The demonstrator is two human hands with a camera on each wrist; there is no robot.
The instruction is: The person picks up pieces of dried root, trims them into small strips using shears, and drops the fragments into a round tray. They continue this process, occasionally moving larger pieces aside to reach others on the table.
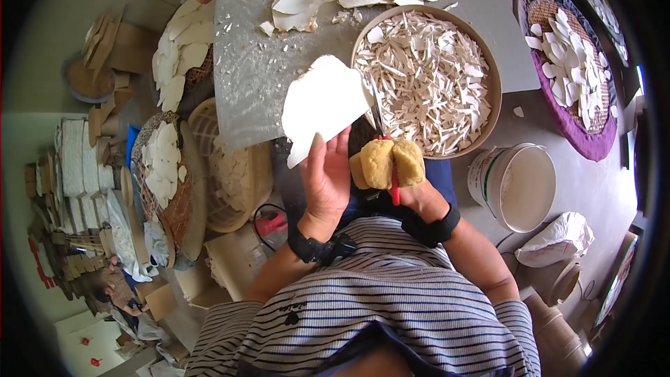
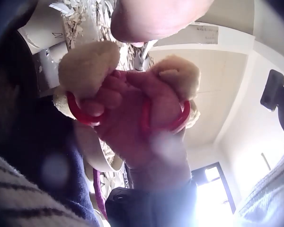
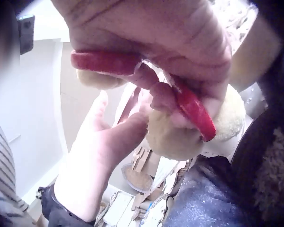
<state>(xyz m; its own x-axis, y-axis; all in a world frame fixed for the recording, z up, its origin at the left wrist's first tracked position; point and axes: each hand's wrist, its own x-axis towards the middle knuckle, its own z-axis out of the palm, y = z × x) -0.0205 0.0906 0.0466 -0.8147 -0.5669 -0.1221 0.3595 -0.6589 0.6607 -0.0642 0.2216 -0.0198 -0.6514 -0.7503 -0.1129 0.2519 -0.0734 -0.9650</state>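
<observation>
My left hand (image 1: 326, 178) holds a thin white sheet piece (image 1: 324, 101) with a curved, irregular outline, thumb on its near side. Red-handled scissors (image 1: 396, 194) are gripped in my right hand (image 1: 427, 199); their blades point away from me along the sheet's right edge. Thick yellow spongy padding (image 1: 377, 164) covers much of the handles and fingers. In the left wrist view, the right hand's fingers pass through the red loops (image 2: 85, 116). The right wrist view shows the left hand (image 3: 102, 142) beyond the handles, its held sheet mostly hidden there.
A round tray (image 1: 497, 91) of cut white strips stands on the grey table (image 1: 241, 98), with white sheets (image 1: 300, 0) behind. A white bucket (image 1: 481, 174) and purple-rimmed basket (image 1: 593, 145) stand right. Baskets of white pieces (image 1: 162, 160) line the left; a person (image 1: 118, 290) is farther back.
</observation>
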